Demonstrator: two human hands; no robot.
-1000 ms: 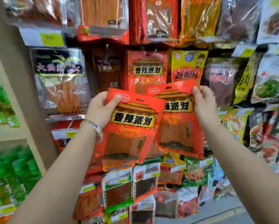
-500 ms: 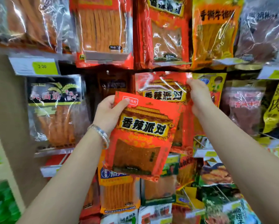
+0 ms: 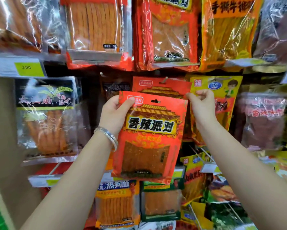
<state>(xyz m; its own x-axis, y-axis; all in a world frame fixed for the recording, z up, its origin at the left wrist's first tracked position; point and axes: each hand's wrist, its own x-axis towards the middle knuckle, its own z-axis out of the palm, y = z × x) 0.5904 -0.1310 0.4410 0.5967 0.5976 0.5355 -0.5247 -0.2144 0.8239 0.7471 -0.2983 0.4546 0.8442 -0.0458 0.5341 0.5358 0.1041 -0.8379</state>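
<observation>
My left hand point(image 3: 114, 113) grips a red snack packet point(image 3: 149, 140) by its top left corner, thumb on the front. The packet has black characters on a yellow band and a clear window showing a brown sheet. Behind it a second, identical red packet point(image 3: 162, 87) hangs on a display hook point(image 3: 164, 79). My right hand point(image 3: 201, 105) pinches that hanging packet's right edge near the top. A silver bracelet sits on my left wrist.
The wall rack is crowded with hanging snack bags: a yellow packet point(image 3: 222, 90) right of my right hand, a black-labelled bag point(image 3: 44, 113) at left, orange and red bags above and below. A price tag point(image 3: 28, 68) reads 2.00. Bare wire hooks point(image 3: 204, 151) jut out lower right.
My right hand lifted the second red packet up onto the hook behind the first. My left hand kept its packet and shifted slightly. The camera tilted up and moved closer.
</observation>
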